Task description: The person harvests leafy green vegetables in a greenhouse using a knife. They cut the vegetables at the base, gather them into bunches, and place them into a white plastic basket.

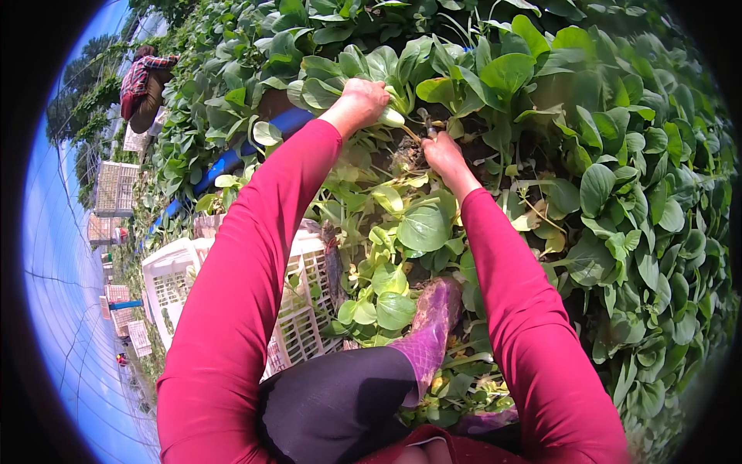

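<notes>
My left hand (pixel 364 103) grips a green leafy vegetable that looks like bok choy (pixel 392 118) around its stalks. Its pale base points right, and its leaves spread to the upper left. A thin root or stem runs from that base towards my right hand (pixel 445 158). The right fingers are closed around a small cutting tool (pixel 428 123), whose dark metal part sticks up past the thumb; most of it is hidden by the hand. Bare soil (pixel 408 152) and loose yellowed leaves lie just below both hands.
Dense leafy plants (pixel 603 191) fill the right and top. A white plastic crate (pixel 307 290) stands beside my left arm, near a blue hose or strip (pixel 223 168). My purple boot (pixel 435 330) is among low leaves. Another person (pixel 142 87) crouches far left near stacked crates (pixel 116 188).
</notes>
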`<state>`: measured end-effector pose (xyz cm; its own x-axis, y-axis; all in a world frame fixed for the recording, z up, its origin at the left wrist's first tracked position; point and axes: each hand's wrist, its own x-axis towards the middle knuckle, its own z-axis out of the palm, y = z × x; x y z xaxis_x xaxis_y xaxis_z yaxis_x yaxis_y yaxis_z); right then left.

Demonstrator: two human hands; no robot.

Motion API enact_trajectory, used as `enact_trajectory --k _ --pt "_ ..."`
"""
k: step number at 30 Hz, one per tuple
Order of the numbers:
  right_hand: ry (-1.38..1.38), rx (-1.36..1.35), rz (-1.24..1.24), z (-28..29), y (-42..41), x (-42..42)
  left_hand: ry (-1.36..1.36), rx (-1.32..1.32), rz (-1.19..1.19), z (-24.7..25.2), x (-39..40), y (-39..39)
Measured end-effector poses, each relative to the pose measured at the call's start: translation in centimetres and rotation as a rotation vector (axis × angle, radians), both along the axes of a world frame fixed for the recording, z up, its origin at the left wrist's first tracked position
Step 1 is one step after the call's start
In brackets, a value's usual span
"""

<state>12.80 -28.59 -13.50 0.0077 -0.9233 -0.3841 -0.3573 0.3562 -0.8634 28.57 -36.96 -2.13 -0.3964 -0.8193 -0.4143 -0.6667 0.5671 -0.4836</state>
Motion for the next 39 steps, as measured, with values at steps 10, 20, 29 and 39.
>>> enact_trajectory --k 10,20,29,39 --pt "-0.66 0.246 -0.121 -1.9 -1.4 3.7 0.11 0.079 0.18 -0.7 3.3 1.9" --pt "-0.754 0.412 -0.025 -1.6 -1.9 4.5 0.364 -0.039 0.103 -2.2 5.5 3.9" --pt "-0.978 0.086 -0.379 0.6 -1.0 0.8 0.777 0.033 0.304 4.0 2.2 4.1" --pt "-1.187 -0.078 -0.087 5.6 2.1 -1.1 1.041 0.309 0.472 10.1 -1.2 8.4"
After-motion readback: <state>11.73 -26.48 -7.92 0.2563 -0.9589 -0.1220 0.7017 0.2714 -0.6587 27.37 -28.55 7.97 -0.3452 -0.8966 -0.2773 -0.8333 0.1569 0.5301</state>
